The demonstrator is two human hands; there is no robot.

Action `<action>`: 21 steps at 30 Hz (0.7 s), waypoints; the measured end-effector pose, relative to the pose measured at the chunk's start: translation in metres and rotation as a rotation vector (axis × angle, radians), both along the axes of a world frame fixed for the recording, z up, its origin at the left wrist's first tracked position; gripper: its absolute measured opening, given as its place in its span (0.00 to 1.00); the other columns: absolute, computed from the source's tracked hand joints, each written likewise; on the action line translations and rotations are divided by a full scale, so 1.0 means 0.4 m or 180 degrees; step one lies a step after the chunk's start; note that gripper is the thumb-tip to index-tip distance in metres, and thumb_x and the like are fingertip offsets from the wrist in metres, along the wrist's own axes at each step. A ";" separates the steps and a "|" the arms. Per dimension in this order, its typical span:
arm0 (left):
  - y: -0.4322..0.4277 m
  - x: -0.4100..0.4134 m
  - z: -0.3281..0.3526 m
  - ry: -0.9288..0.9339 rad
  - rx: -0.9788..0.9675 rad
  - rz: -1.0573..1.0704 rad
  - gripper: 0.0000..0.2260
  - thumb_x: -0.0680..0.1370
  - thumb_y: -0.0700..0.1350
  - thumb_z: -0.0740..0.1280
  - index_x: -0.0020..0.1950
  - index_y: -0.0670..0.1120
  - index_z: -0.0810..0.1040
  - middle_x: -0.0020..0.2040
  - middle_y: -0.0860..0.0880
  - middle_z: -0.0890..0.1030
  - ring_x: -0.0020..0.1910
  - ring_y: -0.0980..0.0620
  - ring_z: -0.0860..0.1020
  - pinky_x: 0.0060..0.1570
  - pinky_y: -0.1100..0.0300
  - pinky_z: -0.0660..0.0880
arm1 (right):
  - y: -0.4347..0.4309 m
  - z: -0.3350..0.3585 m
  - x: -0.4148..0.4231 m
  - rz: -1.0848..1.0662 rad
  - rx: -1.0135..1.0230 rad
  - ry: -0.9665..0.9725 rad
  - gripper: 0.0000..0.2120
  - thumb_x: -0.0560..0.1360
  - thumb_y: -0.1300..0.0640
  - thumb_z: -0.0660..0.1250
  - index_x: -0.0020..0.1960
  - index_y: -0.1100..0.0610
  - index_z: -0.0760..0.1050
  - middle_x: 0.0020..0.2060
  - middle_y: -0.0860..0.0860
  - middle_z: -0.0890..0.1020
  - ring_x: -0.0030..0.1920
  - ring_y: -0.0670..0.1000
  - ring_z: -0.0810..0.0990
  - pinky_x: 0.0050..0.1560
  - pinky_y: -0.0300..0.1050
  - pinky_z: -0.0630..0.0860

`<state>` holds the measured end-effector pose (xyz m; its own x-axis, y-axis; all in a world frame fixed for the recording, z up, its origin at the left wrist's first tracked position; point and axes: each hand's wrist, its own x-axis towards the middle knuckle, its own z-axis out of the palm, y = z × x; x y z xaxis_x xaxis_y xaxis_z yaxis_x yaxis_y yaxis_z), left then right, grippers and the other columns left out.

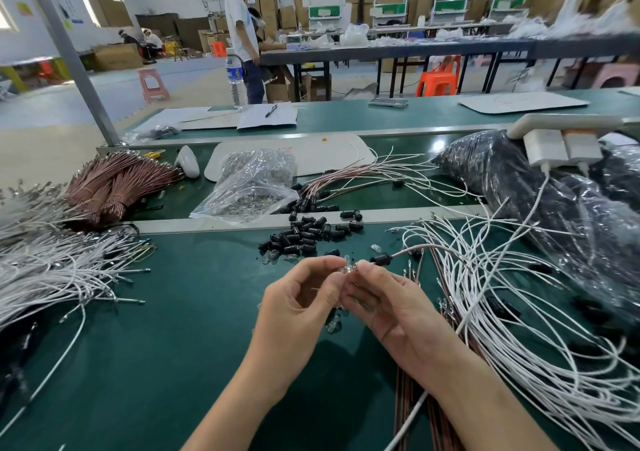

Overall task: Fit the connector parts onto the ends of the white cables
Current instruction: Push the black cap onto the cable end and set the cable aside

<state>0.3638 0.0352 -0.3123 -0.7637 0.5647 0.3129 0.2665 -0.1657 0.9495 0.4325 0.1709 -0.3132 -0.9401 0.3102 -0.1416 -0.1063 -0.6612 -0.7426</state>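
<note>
Left hand (298, 298) and right hand (391, 308) are meeting over the near green tabletop (173, 346). Left fingers are pinching a small clear part (347, 268). Right fingers are pinching the black connector (381, 260) sitting on a cable end. White cables (519, 312) are sprawling just right of the hands, and a second white heap (52, 270) is lying at left. Loose black connector parts (308, 234) are lying just beyond the hands. Farther back, a plastic bag (249, 187) and brown wire bundles (114, 184) are resting.
</note>
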 end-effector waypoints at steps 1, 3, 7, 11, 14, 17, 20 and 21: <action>0.000 0.000 0.000 0.0019 -0.0014 -0.0005 0.08 0.77 0.47 0.69 0.53 0.57 0.83 0.47 0.52 0.86 0.46 0.54 0.84 0.47 0.66 0.79 | 0.000 0.000 0.000 -0.0004 0.0007 -0.0007 0.09 0.71 0.56 0.73 0.44 0.61 0.86 0.43 0.58 0.86 0.42 0.51 0.86 0.45 0.42 0.82; 0.000 0.000 -0.001 0.0044 -0.0020 -0.0011 0.08 0.77 0.46 0.69 0.53 0.57 0.83 0.47 0.52 0.86 0.46 0.54 0.84 0.47 0.65 0.79 | 0.000 0.000 -0.001 -0.0013 0.0017 -0.0020 0.09 0.70 0.55 0.73 0.44 0.61 0.85 0.44 0.58 0.86 0.43 0.51 0.85 0.45 0.42 0.82; 0.002 0.000 -0.005 0.0140 -0.0014 0.0029 0.09 0.78 0.45 0.69 0.53 0.58 0.83 0.46 0.53 0.86 0.45 0.55 0.84 0.47 0.65 0.79 | -0.001 -0.001 -0.001 -0.0015 0.0001 -0.0024 0.09 0.70 0.56 0.72 0.44 0.62 0.85 0.43 0.58 0.86 0.43 0.51 0.85 0.45 0.42 0.82; 0.003 -0.002 -0.013 0.0386 -0.0099 0.0180 0.09 0.78 0.45 0.69 0.54 0.58 0.82 0.47 0.55 0.86 0.45 0.56 0.84 0.46 0.67 0.78 | -0.002 0.001 -0.002 -0.0033 0.0051 -0.0061 0.08 0.69 0.56 0.72 0.42 0.61 0.85 0.43 0.58 0.86 0.42 0.51 0.85 0.45 0.42 0.82; 0.003 -0.006 -0.020 0.0765 -0.0227 0.0344 0.09 0.79 0.43 0.69 0.55 0.57 0.82 0.49 0.58 0.85 0.49 0.56 0.84 0.48 0.66 0.78 | -0.003 0.002 -0.002 -0.0028 0.0092 -0.0095 0.07 0.69 0.56 0.72 0.42 0.60 0.85 0.42 0.57 0.86 0.42 0.51 0.85 0.45 0.42 0.82; 0.002 -0.007 -0.021 0.0828 -0.0203 0.0379 0.08 0.79 0.46 0.69 0.55 0.57 0.81 0.49 0.58 0.84 0.49 0.55 0.84 0.48 0.65 0.78 | -0.002 0.004 -0.001 -0.0030 0.0102 -0.0101 0.07 0.67 0.56 0.73 0.41 0.60 0.85 0.41 0.57 0.86 0.42 0.50 0.85 0.44 0.42 0.82; 0.001 -0.009 -0.022 0.0730 -0.0195 0.0317 0.07 0.79 0.46 0.69 0.56 0.56 0.82 0.48 0.57 0.85 0.49 0.55 0.84 0.48 0.67 0.78 | 0.001 0.006 0.000 0.0001 0.0131 -0.0110 0.07 0.67 0.55 0.74 0.39 0.59 0.86 0.41 0.56 0.86 0.41 0.50 0.86 0.43 0.41 0.82; 0.001 -0.010 -0.023 0.0723 -0.0198 0.0304 0.08 0.79 0.45 0.69 0.56 0.56 0.82 0.48 0.57 0.85 0.49 0.56 0.84 0.48 0.67 0.78 | 0.002 0.006 0.000 0.0009 0.0138 -0.0116 0.07 0.66 0.55 0.74 0.40 0.59 0.86 0.41 0.57 0.86 0.41 0.50 0.86 0.43 0.41 0.82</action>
<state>0.3599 0.0356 -0.3214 -0.7286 0.5168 0.4495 0.4859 -0.0726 0.8710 0.4325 0.1718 -0.3106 -0.9354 0.3142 -0.1624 -0.0768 -0.6286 -0.7740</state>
